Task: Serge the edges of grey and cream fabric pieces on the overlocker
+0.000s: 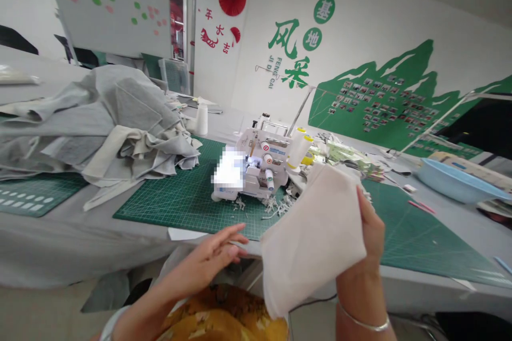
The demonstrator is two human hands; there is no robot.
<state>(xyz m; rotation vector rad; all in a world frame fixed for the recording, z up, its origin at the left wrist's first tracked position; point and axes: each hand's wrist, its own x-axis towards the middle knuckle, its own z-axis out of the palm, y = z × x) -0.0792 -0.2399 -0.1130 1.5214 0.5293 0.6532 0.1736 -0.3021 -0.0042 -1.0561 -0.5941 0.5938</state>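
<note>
My right hand (pixel 372 226) grips a pale off-white piece of folded cloth (pixel 314 240) by its right edge, raised above the front of the table. The cloth hides some of the fingers. My left hand (pixel 218 256) is held low by the table's front edge, fingers stretched out and nothing in it, apart from the cloth. Beyond both hands a white overlock sewing machine (pixel 256 162) stands on a green cutting mat (pixel 160 200), its lamp lit. Small fabric trimmings (pixel 280 205) lie at its base, and thread cones (pixel 298 152) stand at its right side.
A large heap of grey cloth (pixel 120 112) covers the table's left side, with a white thread cone (pixel 201 120) beside it. At the right are a light-blue basin (pixel 460 178) and a pink pen-like stick (pixel 423 206). More fabric scraps (pixel 348 157) lie behind the raised cloth.
</note>
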